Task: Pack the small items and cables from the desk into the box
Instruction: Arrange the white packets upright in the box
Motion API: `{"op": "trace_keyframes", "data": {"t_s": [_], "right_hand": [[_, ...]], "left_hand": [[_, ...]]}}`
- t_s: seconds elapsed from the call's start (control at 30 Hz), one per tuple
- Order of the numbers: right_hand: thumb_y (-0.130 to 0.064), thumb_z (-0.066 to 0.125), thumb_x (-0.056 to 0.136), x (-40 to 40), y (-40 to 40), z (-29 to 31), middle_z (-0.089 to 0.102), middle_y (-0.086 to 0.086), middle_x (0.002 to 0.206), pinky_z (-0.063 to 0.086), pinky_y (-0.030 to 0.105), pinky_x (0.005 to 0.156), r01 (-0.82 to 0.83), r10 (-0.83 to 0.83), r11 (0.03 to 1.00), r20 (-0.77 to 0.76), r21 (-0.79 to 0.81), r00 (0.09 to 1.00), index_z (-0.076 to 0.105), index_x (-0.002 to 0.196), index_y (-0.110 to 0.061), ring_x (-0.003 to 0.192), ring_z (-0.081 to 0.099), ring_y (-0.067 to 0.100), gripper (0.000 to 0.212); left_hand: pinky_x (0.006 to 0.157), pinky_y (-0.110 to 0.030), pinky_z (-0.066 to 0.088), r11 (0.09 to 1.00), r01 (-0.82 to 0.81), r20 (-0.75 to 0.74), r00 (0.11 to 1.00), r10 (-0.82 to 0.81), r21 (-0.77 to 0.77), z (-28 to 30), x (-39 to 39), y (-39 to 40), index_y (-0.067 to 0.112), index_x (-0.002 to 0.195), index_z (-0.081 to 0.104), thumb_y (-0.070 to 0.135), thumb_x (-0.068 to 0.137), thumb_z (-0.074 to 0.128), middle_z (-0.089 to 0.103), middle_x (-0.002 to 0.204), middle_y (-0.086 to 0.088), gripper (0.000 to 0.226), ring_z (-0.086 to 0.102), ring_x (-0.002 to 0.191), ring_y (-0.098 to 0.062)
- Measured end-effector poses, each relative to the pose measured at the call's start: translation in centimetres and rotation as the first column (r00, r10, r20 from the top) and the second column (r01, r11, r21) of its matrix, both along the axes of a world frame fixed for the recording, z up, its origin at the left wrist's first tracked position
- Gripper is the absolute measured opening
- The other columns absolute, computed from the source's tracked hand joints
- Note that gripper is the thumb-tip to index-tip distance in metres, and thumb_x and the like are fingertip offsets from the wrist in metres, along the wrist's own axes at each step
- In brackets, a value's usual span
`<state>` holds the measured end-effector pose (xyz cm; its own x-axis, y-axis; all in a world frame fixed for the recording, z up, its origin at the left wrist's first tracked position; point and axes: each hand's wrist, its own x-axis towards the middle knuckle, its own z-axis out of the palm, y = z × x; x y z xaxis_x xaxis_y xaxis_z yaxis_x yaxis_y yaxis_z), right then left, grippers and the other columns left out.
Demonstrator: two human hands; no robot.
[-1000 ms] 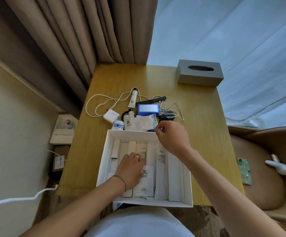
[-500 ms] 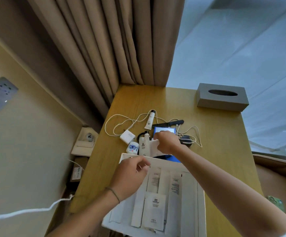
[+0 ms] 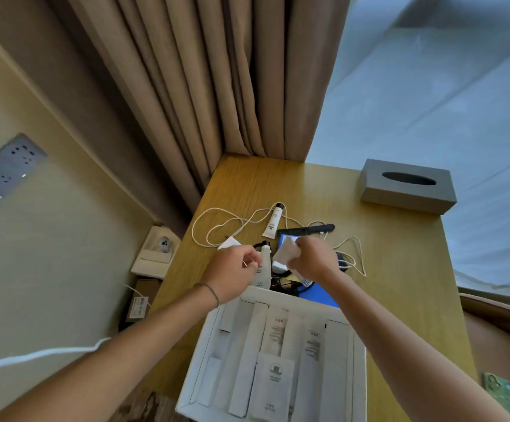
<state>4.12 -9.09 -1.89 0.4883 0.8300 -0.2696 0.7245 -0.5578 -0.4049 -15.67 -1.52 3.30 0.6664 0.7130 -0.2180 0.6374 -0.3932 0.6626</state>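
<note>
An open white box (image 3: pixel 202 345) stands at the desk's near edge, with long white sachets (image 3: pixel 273 382) lying side by side in it. Just beyond its far rim lies a heap of small items. My right hand (image 3: pixel 313 260) is closed on a white packet (image 3: pixel 282 254) above that heap. My left hand (image 3: pixel 232 269) curls over the heap's left side, fingertips against an upright white tube (image 3: pixel 264 266); what lies under it is hidden. Farther back are a looped white cable (image 3: pixel 217 222), a white charger (image 3: pixel 227 242), a second white tube (image 3: pixel 274 223), a black comb (image 3: pixel 308 229) and a blue box (image 3: pixel 285 239).
A grey tissue box (image 3: pixel 409 190) sits at the desk's far right corner. Brown curtains (image 3: pixel 217 86) hang behind the wooden desk (image 3: pixel 400 300). A wall socket strip (image 3: pixel 3 175) is on the left. A blue flat item (image 3: pixel 320 295) and a black plug (image 3: pixel 342 263) lie under my right wrist.
The view has tilted up. My left hand left the box and reached forward to the heap. My right hand closed on the white packet and lifted it slightly.
</note>
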Motion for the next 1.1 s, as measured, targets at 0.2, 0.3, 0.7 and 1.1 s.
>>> {"op": "trace_keyframes", "data": {"t_s": [0.2,0.3,0.7,1.1], "right_hand": [[-0.032,0.075,0.086,-0.4,-2.9,3.8,0.07,-0.006,0.086,0.061,0.036,0.063,0.413,-0.232,0.881,-0.549,0.232,0.803,0.062,0.094,-0.029,0.077,0.069,0.015,0.015],[-0.034,0.069,0.093,-1.6,-4.5,5.3,0.074,-0.006,0.088,0.055,0.023,0.056,0.564,-0.245,0.8,-0.745,0.206,0.62,0.068,0.103,-0.025,0.074,0.072,0.009,0.014],[-0.021,0.076,0.064,-5.6,-11.1,6.3,0.078,0.009,0.1,0.054,0.045,0.087,0.541,-0.279,0.841,-0.876,-0.024,0.395,0.074,0.107,-0.021,0.098,0.072,0.034,0.043],[-0.008,0.078,0.08,-10.4,-14.0,0.7,0.078,-0.002,0.091,0.052,0.026,0.072,0.487,-0.419,0.854,-0.796,-0.183,0.436,0.072,0.094,-0.022,0.084,0.072,0.013,0.021]], "left_hand": [[0.08,-0.038,0.059,0.995,0.099,-0.213,0.972,-0.094,0.017,-2.4,3.5,3.0,0.025,0.107,0.067,0.007,0.092,0.052,0.067,0.102,0.003,0.028,0.064,0.091,-0.015],[0.087,-0.038,0.056,0.974,0.226,-0.326,0.923,-0.206,0.024,-3.9,4.7,3.9,0.026,0.123,0.06,0.002,0.088,0.059,0.06,0.124,-0.003,0.043,0.061,0.106,-0.021],[0.074,-0.042,0.06,0.91,0.404,-0.438,0.838,-0.326,0.095,-7.4,6.4,5.1,0.034,0.126,0.051,0.014,0.074,0.077,0.058,0.124,-0.006,0.062,0.064,0.093,-0.026],[0.058,-0.025,0.043,0.979,0.202,-0.155,0.968,-0.196,0.021,-6.1,4.5,6.3,0.029,0.077,0.061,0.017,0.071,0.085,0.064,0.088,0.004,0.028,0.062,0.083,-0.02]]}}
